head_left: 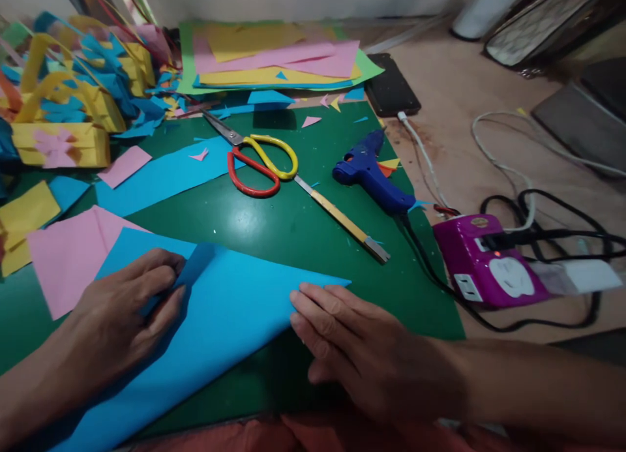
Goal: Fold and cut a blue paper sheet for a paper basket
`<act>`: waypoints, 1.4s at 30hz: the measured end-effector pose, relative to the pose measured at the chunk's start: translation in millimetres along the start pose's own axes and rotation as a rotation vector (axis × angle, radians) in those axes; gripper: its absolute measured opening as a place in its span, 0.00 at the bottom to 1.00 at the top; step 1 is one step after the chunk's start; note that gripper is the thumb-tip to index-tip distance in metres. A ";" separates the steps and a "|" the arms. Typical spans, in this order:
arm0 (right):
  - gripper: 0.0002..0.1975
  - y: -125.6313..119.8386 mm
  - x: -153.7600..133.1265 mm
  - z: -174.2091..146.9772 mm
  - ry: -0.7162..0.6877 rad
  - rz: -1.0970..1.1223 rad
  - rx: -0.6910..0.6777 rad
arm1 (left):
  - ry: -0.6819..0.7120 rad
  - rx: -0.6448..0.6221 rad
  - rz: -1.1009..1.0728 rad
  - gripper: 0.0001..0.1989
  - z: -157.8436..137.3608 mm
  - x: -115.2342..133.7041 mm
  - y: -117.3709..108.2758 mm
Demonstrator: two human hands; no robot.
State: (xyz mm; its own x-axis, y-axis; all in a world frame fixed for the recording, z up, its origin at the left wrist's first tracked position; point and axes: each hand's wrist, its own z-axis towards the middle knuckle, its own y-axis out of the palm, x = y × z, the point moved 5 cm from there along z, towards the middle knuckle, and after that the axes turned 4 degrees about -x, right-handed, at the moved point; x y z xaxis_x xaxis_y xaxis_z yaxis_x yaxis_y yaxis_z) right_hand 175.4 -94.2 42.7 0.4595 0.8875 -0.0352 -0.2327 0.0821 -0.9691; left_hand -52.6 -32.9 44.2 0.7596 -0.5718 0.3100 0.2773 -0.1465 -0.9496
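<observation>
A large sheet of blue paper (235, 302), folded to a long point at the right, lies in front of me on the green cutting mat (303, 224). My left hand (137, 302) is closed, its thumb and fingers pinching a darker blue piece of paper that stands up off the sheet. Whether that piece is a flap of the sheet or separate, I cannot tell. Near the pointed tip, my right hand (352, 341) lies with straight fingers on the sheet's lower edge. Scissors (259, 165) with one red and one yellow handle rest beyond the sheet.
A yellow-handled cutter (342, 217) and a blue glue gun (372, 175) lie on the mat. To the right are a purple power adapter (489, 263) with cables and a phone (392, 87). Coloured paper sheets (278, 54) and yellow paper baskets (63, 142) stand behind.
</observation>
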 end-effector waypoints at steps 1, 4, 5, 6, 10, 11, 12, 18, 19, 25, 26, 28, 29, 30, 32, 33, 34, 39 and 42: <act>0.20 -0.4 -1.0 0.1 -0.009 0.005 -0.003 | -0.013 -0.011 0.001 0.11 -1.8 -1.6 1.3; 0.21 -1.5 -2.4 0.0 -0.045 0.013 -0.016 | -0.030 -0.027 0.007 0.11 -5.7 -5.1 3.6; 0.21 -1.8 -2.6 -0.3 -0.053 0.014 -0.015 | -0.022 -0.027 0.010 0.11 -6.6 -5.8 3.8; 0.21 -2.0 -2.7 -0.6 -0.057 0.013 -0.010 | -0.016 -0.030 0.014 0.11 -7.6 -6.6 4.2; 0.22 -1.5 -4.2 -1.6 -0.065 0.017 -0.019 | -0.030 -0.051 0.025 0.10 -11.9 -12.4 5.8; 0.22 -1.6 -4.7 -1.6 -0.067 0.019 -0.021 | -0.048 -0.059 0.022 0.10 -12.9 -14.1 6.2; 0.23 -1.9 -5.1 -1.4 -0.069 0.020 -0.023 | -0.069 -0.074 0.016 0.11 -13.8 -15.5 6.8; 0.25 -1.5 -5.0 -1.0 -0.045 0.027 -0.043 | -0.156 -0.122 -0.034 0.09 -15.4 -16.0 7.1; 0.25 -1.0 -4.9 -1.2 -0.044 0.027 -0.044 | -0.159 -0.121 -0.032 0.09 -15.3 -15.5 6.7; 0.26 2.0 -4.0 -3.0 -0.057 0.037 -0.044 | -0.139 -0.097 -0.032 0.07 -14.0 -13.7 5.0; 0.26 2.1 -3.8 -3.1 -0.055 0.037 -0.044 | -0.140 -0.096 -0.038 0.08 -13.7 -13.6 5.2; 0.26 2.0 -4.3 -3.0 -0.062 0.041 -0.045 | -0.143 -0.094 -0.040 0.08 -13.4 -13.5 5.4; 0.26 1.7 -4.6 -2.9 -0.066 0.044 -0.042 | -0.138 -0.094 -0.037 0.08 -13.3 -13.1 5.5; 0.26 1.2 -5.0 -2.8 -0.068 0.045 -0.037 | -0.133 -0.093 -0.032 0.08 -13.2 -12.7 5.5; 0.25 0.7 -5.4 -2.5 -0.065 0.039 -0.030 | -0.124 -0.093 -0.024 0.07 -13.2 -12.1 5.6; 0.25 0.9 -5.3 -2.4 -0.060 0.036 -0.034 | -0.121 -0.092 -0.022 0.07 -13.2 -12.1 5.5; 0.25 1.2 -5.2 -2.3 -0.055 0.036 -0.037 | -0.118 -0.088 -0.024 0.07 -13.3 -12.1 5.4; 0.25 1.3 -3.8 -1.8 -0.053 0.047 -0.043 | -0.127 -0.088 -0.046 0.07 -14.2 -13.9 5.1; 0.25 1.1 -2.7 -1.5 -0.051 0.046 -0.065 | -0.140 -0.115 -0.049 0.08 -13.9 -14.6 6.0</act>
State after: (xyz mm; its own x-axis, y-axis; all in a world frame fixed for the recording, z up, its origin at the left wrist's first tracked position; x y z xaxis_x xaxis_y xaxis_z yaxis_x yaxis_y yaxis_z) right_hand 175.2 -97.2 41.3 0.4053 0.9116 -0.0692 -0.1961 0.0128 -0.9805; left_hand -70.2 -36.7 33.3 0.8233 -0.4450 0.3524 0.2534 -0.2674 -0.9297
